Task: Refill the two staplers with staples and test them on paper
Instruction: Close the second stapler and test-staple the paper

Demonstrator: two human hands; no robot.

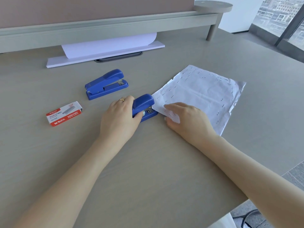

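A blue stapler [144, 103] lies mid-desk, and my left hand [120, 116] is wrapped around its rear, thumb against its side. Its jaw points right at the corner of a crumpled white paper [202, 94] dotted with several staples. My right hand [185, 120] presses that near-left corner of the sheet, fingers pinching the edge beside the stapler's mouth. Behind it a second blue stapler [106, 83] rests closed on the desk, untouched. Left of my hand lies a red and white staple box [64, 114] with its flap open.
A white paper stack [105, 53] with a curled sheet sits at the back under a grey shelf [115, 22]. A shelf leg [213, 31] stands back right. The desk's right edge [269, 180] drops to the floor by a window.
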